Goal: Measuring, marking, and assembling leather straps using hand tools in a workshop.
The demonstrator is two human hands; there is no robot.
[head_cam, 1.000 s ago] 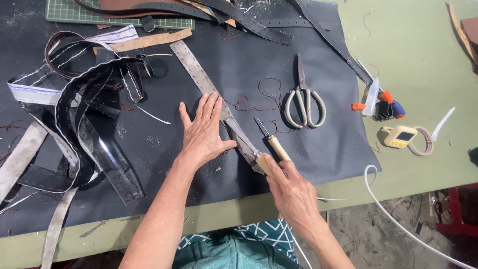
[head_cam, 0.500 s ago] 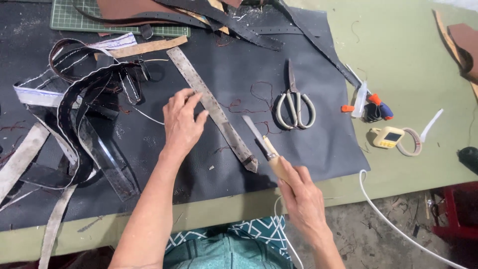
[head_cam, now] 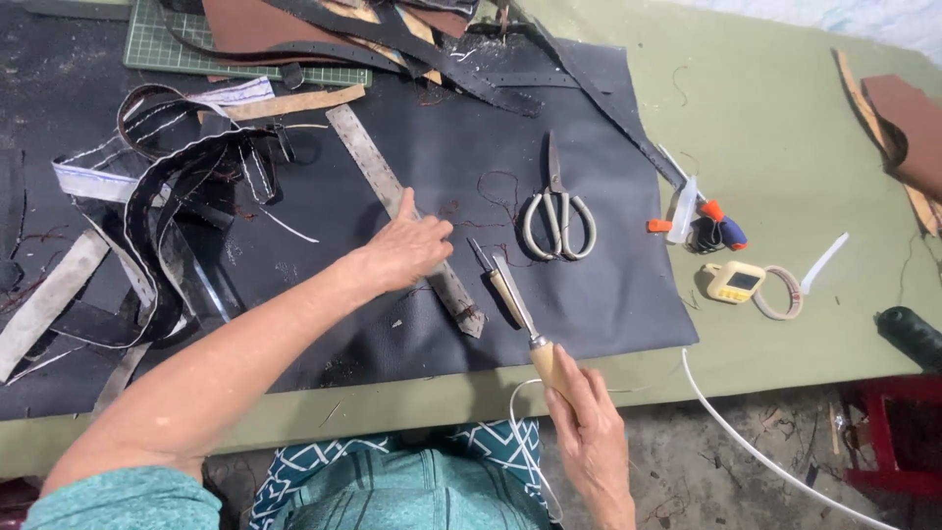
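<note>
Only one screen here: a small yellow gadget [head_cam: 737,282] with a little grey display, lying on the green table at about 3 o'clock, touching a tape ring [head_cam: 782,292]. No packages, labels or signs.

The left hand [head_cam: 407,250] is lying knuckles up, forearm stretching in from the lower left, fingers loosely curled and thumb pointing away. The right hand [head_cam: 589,432] is gripping closed, sitting low near the body, wrist bending upward.
</note>
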